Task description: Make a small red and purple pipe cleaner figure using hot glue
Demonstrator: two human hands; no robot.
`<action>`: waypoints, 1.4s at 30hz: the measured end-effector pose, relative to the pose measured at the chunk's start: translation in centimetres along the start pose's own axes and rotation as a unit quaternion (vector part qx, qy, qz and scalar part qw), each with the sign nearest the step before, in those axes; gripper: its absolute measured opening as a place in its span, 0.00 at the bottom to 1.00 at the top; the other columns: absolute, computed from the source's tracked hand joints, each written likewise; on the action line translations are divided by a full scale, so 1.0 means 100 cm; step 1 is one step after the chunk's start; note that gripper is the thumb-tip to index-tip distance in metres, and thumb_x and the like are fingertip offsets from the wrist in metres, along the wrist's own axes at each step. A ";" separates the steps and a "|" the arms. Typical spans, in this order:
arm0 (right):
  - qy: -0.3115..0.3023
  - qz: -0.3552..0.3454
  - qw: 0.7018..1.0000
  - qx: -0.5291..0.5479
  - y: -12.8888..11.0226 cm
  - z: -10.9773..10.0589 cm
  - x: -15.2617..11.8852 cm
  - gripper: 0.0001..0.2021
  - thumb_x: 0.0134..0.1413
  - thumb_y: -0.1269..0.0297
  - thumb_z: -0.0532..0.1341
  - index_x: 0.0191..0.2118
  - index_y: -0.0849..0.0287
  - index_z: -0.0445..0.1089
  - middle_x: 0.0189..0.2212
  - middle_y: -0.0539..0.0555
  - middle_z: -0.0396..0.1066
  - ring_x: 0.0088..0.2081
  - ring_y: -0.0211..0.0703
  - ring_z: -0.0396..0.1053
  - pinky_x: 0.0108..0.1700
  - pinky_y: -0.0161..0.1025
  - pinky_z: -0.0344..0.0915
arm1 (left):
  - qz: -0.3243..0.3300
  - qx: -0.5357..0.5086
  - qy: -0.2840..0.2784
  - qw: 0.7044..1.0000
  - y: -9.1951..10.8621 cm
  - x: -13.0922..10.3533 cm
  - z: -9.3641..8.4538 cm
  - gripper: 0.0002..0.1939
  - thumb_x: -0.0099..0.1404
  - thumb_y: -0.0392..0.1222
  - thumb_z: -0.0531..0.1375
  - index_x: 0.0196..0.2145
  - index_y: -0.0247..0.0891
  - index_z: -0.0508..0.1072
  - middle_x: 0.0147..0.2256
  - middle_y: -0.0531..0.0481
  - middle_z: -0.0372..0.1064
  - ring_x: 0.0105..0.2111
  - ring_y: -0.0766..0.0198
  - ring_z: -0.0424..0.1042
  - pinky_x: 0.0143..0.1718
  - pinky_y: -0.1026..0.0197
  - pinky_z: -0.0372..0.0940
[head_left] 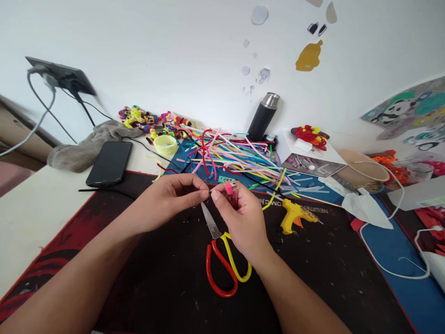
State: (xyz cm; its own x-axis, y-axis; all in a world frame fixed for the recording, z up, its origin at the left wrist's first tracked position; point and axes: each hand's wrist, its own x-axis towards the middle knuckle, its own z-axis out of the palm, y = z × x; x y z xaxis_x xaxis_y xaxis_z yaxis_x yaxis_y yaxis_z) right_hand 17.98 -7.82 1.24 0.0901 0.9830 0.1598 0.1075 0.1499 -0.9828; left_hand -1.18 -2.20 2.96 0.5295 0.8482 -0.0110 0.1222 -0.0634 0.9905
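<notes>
Over the blade tip of the scissors (214, 230), the left hand (172, 198) pinches thumb and forefinger nearly together on a tiny dark piece (209, 190); the right hand (243, 215) meets it with its thumb, fingers curled around what looks like a pink lighter (233, 198). The piece seems light and easily dropped, best taken by its ends; the lighter, hard and smooth, by its body. Beyond the scissors, leftward, a yellow-green tub (166, 149) has unclear contents; rightward, a capped black thermos (262, 119) hides its own.
</notes>
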 end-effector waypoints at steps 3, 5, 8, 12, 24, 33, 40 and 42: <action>0.005 -0.008 1.000 -0.008 0.000 0.000 -0.001 0.06 0.65 0.59 0.67 0.38 0.55 0.78 0.26 0.47 0.72 0.27 0.38 0.65 0.29 0.34 0.63 | 0.001 -0.003 0.002 1.000 0.002 0.000 0.001 0.15 0.68 0.53 0.72 0.33 0.39 0.82 0.31 0.52 0.76 0.32 0.63 0.70 0.36 0.63 0.65; 0.006 -0.011 1.000 -0.011 0.000 0.001 -0.001 0.06 0.64 0.60 0.67 0.37 0.55 0.78 0.26 0.47 0.71 0.26 0.38 0.65 0.29 0.34 0.63 | 0.001 -0.006 0.007 1.000 0.002 0.000 0.001 0.14 0.68 0.53 0.72 0.34 0.39 0.82 0.31 0.53 0.76 0.32 0.63 0.70 0.35 0.62 0.64; 0.004 -0.014 1.000 -0.012 0.000 0.001 -0.001 0.06 0.65 0.60 0.67 0.37 0.55 0.77 0.26 0.47 0.71 0.27 0.39 0.64 0.29 0.35 0.63 | -0.001 -0.004 0.013 1.000 0.003 0.000 0.001 0.14 0.67 0.53 0.72 0.34 0.39 0.81 0.31 0.52 0.76 0.32 0.62 0.70 0.35 0.62 0.65; -0.007 -0.007 1.000 0.000 -0.001 0.001 -0.001 0.06 0.65 0.60 0.67 0.38 0.55 0.77 0.27 0.48 0.71 0.27 0.39 0.64 0.29 0.35 0.62 | 0.000 0.012 0.024 1.000 0.002 0.000 0.001 0.14 0.67 0.53 0.71 0.34 0.39 0.81 0.32 0.52 0.76 0.33 0.61 0.71 0.36 0.61 0.65; -0.025 0.063 0.995 0.080 0.012 0.000 0.002 0.12 0.66 0.50 0.70 0.40 0.55 0.78 0.24 0.43 0.59 0.23 0.36 0.53 0.25 0.35 0.54 | 0.051 0.088 0.073 0.992 -0.001 -0.004 0.003 0.13 0.72 0.52 0.68 0.36 0.40 0.79 0.34 0.52 0.75 0.34 0.61 0.71 0.36 0.61 0.66; -0.026 0.054 0.996 0.062 0.011 0.000 0.001 0.11 0.66 0.52 0.68 0.41 0.55 0.78 0.24 0.44 0.60 0.23 0.36 0.52 0.25 0.35 0.53 | 0.073 0.125 0.080 0.986 0.002 -0.004 0.004 0.10 0.71 0.49 0.68 0.36 0.41 0.80 0.34 0.51 0.77 0.35 0.60 0.73 0.38 0.61 0.67; -0.020 0.041 0.998 0.035 0.008 0.000 0.002 0.10 0.65 0.54 0.68 0.40 0.55 0.77 0.25 0.44 0.63 0.24 0.36 0.56 0.27 0.35 0.57 | 0.074 0.138 0.078 0.985 0.001 -0.003 0.005 0.10 0.71 0.49 0.68 0.37 0.41 0.80 0.35 0.51 0.77 0.36 0.60 0.73 0.39 0.61 0.68; -0.018 0.039 0.999 0.027 0.006 0.000 0.002 0.10 0.65 0.54 0.67 0.39 0.55 0.77 0.24 0.44 0.64 0.24 0.36 0.57 0.27 0.35 0.58 | 0.073 0.138 0.074 0.985 0.000 -0.003 0.004 0.10 0.71 0.49 0.68 0.37 0.41 0.80 0.35 0.51 0.77 0.36 0.60 0.73 0.39 0.61 0.68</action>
State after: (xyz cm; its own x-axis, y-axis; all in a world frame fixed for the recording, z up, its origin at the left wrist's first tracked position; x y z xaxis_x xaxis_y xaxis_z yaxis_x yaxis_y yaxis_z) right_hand 18.09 -7.54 0.68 0.0607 0.9949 0.0803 0.0477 0.0775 -0.9959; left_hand -0.96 -2.68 2.86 0.4330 0.8856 0.1682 0.2881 -0.3128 0.9051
